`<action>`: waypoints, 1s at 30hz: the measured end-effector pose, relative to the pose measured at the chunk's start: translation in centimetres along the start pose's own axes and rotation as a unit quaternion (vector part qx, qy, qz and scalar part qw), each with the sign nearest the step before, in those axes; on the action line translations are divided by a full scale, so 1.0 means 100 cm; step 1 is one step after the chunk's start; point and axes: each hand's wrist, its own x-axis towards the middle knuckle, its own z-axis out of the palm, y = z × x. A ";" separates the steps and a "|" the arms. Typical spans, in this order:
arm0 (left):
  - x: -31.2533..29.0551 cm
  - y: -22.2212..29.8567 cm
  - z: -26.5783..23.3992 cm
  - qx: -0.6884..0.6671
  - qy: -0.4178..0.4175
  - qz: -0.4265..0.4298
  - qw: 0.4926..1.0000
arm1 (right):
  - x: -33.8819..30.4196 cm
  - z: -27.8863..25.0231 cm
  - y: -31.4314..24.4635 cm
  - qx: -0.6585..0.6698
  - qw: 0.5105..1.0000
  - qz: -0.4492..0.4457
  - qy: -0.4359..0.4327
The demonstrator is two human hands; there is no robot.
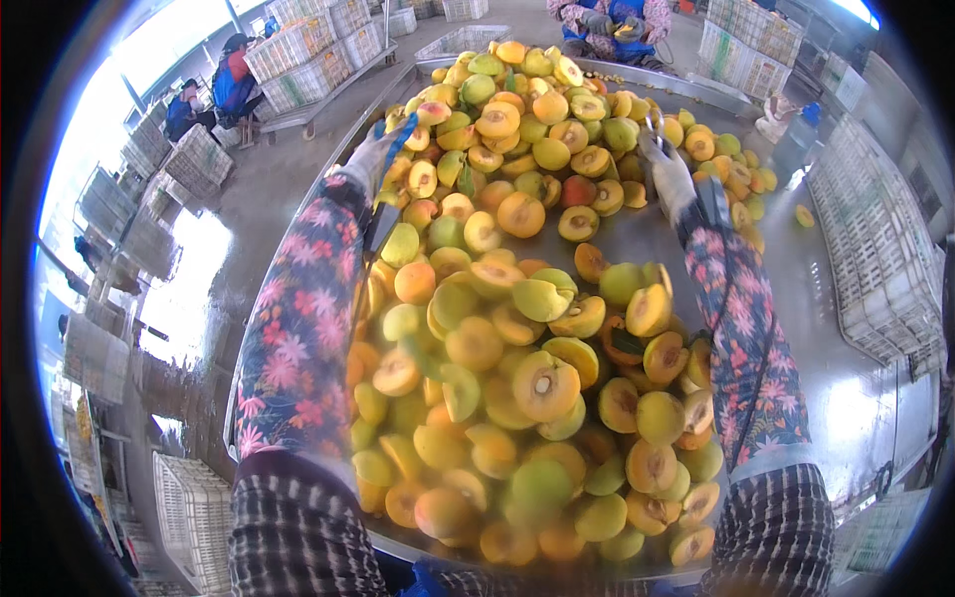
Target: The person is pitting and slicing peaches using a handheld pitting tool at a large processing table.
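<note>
Yellow-orange fruit (521, 214), mostly cut in halves, heaped on a grey metal table (637, 237). Head view, the only one: two heaps, far one between and beyond the hands, near one between the forearms, some bare metal between them on the right. Several halves face up with pits or hollows showing; a few green leaves mixed in. Lowest part of the near heap is blurred.

Hands: both in pale gloves, well apart, one on each side of the far heap. Left hand (368, 161) at its left edge, blue strip (406, 131) at the fingers; can't tell if it's gripped or worn, nor how far the fingers are open. Right hand (670, 177) at the right side, fingers partly bent, shiny metal piece (654, 120) at the tips; too small to tell whether they're clamped on it. Dark device on each wrist, floral sleeves (298, 318) above.

Around: white crates (875, 239) right, more stacked far left, co-worker (609, 25) past the far end, two people seated left.
</note>
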 end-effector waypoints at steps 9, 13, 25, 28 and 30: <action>0.101 0.059 0.071 0.217 -0.016 -0.021 0.976 | 0.042 0.055 0.022 -0.085 0.991 -0.065 -0.075; 0.077 0.077 0.103 0.078 -0.092 0.102 0.987 | 0.009 0.086 0.002 -0.076 0.984 -0.066 -0.148; -0.024 0.120 0.146 0.136 -0.203 0.185 0.952 | -0.111 0.080 -0.078 0.170 0.909 0.181 -0.334; -0.052 0.134 0.151 0.127 -0.237 0.167 0.949 | -0.139 0.079 -0.089 0.142 0.926 0.139 -0.322; -0.064 0.138 0.153 0.182 -0.249 0.263 0.914 | -0.154 0.060 -0.105 0.075 0.912 0.165 -0.367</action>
